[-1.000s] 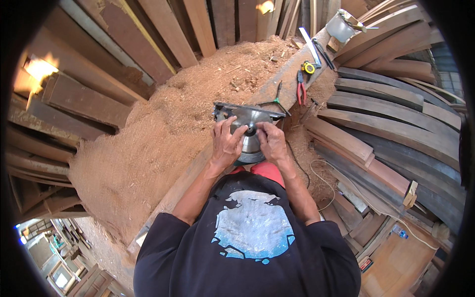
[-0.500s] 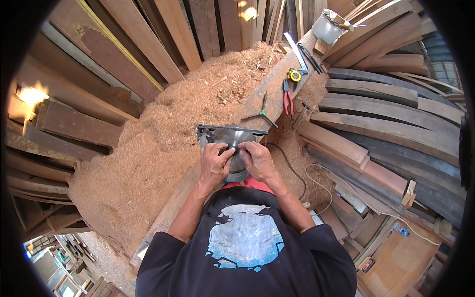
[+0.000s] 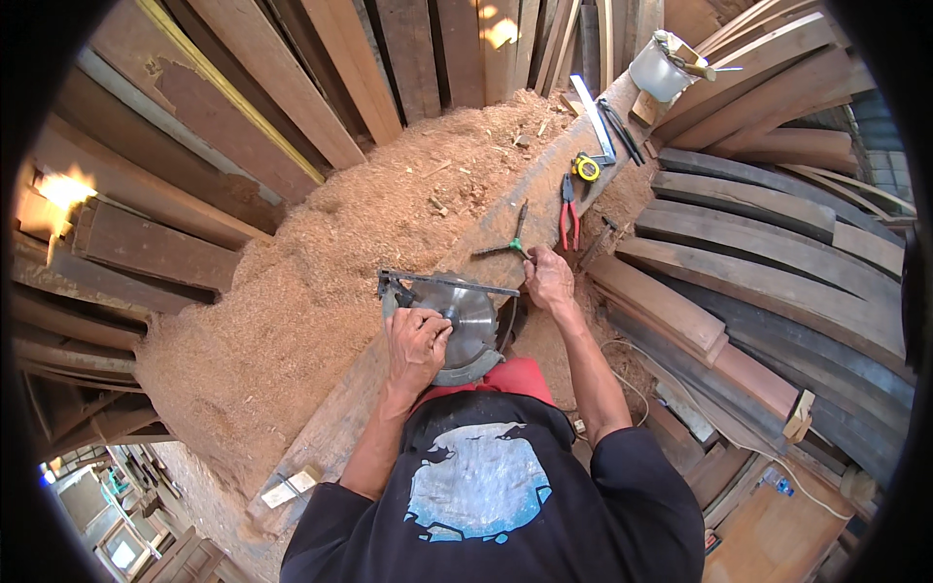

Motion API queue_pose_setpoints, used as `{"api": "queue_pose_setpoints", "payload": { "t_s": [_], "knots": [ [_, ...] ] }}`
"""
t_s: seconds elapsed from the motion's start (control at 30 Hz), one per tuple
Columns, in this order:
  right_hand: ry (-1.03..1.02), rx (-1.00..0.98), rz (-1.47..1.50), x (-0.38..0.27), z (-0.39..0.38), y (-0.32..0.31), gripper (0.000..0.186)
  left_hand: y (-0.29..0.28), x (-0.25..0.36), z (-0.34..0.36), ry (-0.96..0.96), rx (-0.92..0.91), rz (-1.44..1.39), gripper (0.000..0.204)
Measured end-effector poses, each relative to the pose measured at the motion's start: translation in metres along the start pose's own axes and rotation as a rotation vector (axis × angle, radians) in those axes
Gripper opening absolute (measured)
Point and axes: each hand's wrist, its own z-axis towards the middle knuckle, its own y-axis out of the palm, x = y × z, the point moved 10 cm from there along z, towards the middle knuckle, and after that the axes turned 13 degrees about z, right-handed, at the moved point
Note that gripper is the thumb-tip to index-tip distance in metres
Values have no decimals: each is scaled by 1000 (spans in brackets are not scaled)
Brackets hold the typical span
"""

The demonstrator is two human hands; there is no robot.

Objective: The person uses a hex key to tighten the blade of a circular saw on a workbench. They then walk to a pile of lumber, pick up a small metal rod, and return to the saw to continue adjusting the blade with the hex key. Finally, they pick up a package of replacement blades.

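Note:
An upturned circular saw (image 3: 465,335) with a round steel blade rests in front of my body, its flat base plate at the far side. My left hand (image 3: 416,340) is closed at the middle of the blade, fingertips pressed together at the dark hub; any small part between them is hidden. To the right and beyond, my right hand (image 3: 550,279) pinches one arm of a three-way wrench (image 3: 517,243) with a green centre. That wrench lies on a long wooden plank (image 3: 496,222). Just past it are red-handled pliers (image 3: 569,216).
Farther up the plank lie a yellow tape measure (image 3: 585,167), a metal square (image 3: 591,117) and a white bucket (image 3: 659,70). A hammer (image 3: 601,238) is right of the pliers. Wood shavings (image 3: 301,301) heap up on the left. Curved timbers (image 3: 768,228) are stacked at right.
My right hand has left the saw blade's hub and moved right and away from me, onto the three-way wrench. My left hand stays at the hub, shifted slightly nearer to me.

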Motion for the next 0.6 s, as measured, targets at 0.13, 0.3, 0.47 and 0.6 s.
{"api": "queue_pose_setpoints", "payload": {
  "t_s": [0.13,0.3,0.47,0.6],
  "knots": [
    [-59,-34,-210,15,28,34,45,3,-3,1,-39,-26,6,21],
    [-181,-47,-386,28,54,65,42,-2,-2,9,-121,-61,11,18],
    [-175,-178,-509,30,64,84,32,6,-1,5,-84,-95,56,20],
    [-169,-158,-388,26,56,74,32,6,0,7,-100,-99,24,18]
  ]
}}
